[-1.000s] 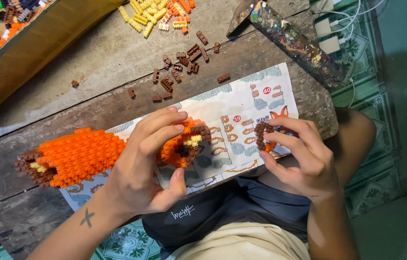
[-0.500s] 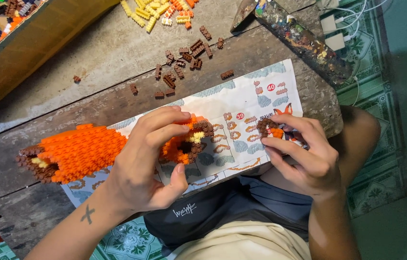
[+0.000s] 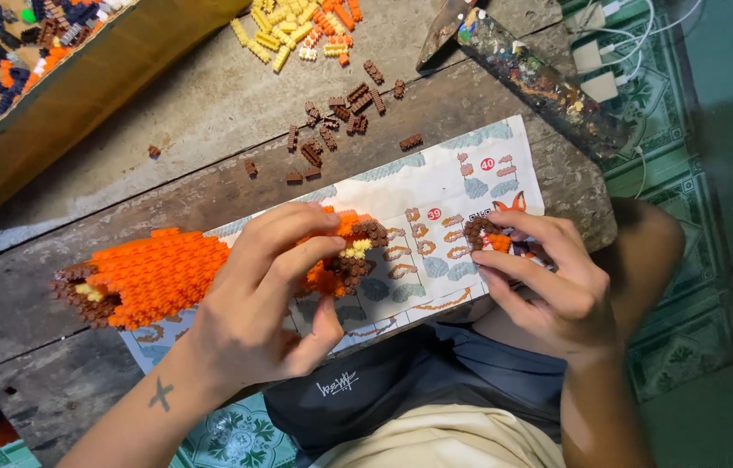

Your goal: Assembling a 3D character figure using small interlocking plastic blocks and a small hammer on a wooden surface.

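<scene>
left hand (image 3: 267,299) grips orange model (image 3: 158,276) | right hand (image 3: 548,282) maybe overhangs table edge (image 3: 596,230)

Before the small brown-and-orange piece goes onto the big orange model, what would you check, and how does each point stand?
1. Left hand steadying the orange brick model: ok.
2. Right hand gripping the small brown-and-orange piece: ok.
3. Instruction sheet flat on the wooden bench, diagrams showing: ok.
4. Spare brown bricks within reach: ok.
5. Piece turned the right way: cannot tell.
</scene>
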